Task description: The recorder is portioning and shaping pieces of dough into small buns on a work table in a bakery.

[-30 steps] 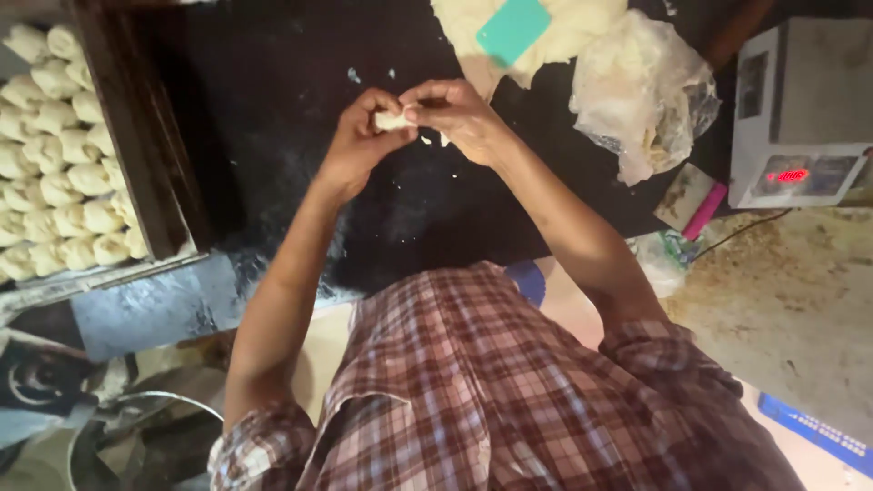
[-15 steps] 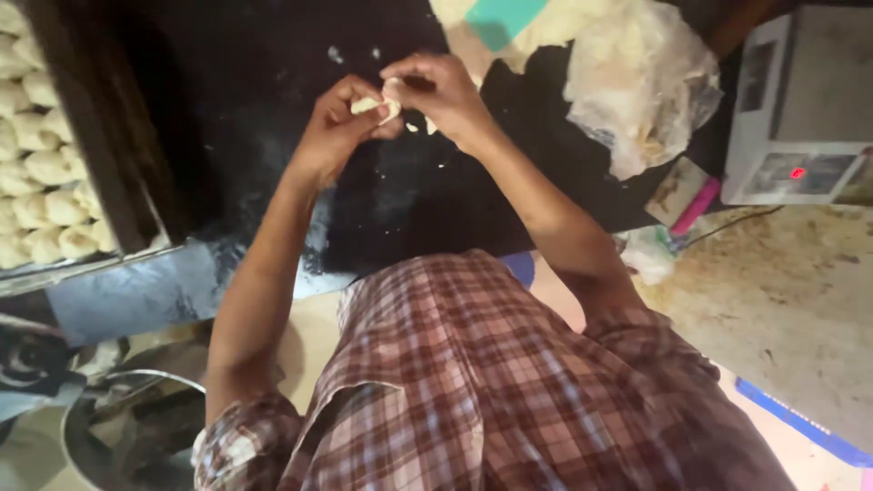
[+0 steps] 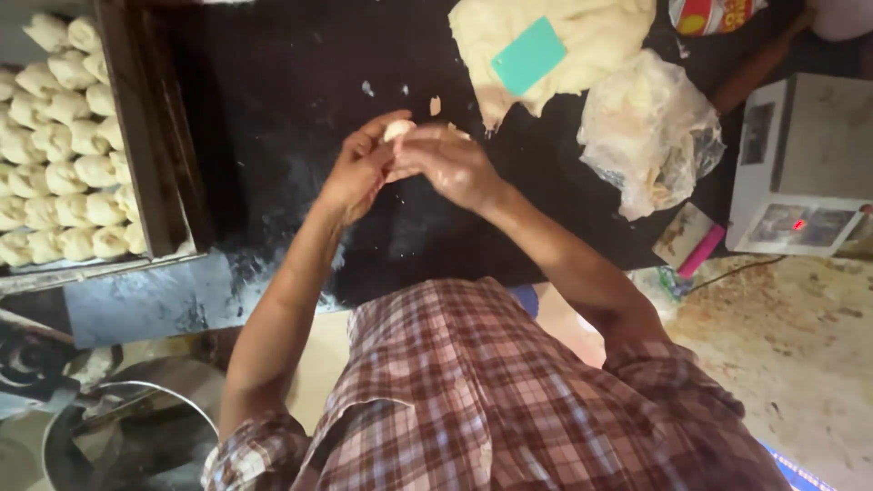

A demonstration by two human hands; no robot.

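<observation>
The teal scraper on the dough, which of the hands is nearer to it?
Right. The right hand lies below the teal scraper; the left hand sits farther left, both pinching a small dough piece.

A black worktop (image 3: 273, 109) dusted with flour spreads under and beyond the hands. To their left stands a dark wooden tray frame (image 3: 150, 136); to their right, a grey machine (image 3: 800, 164). Nearer the body, right, lies speckled stone floor (image 3: 800, 364).
</observation>
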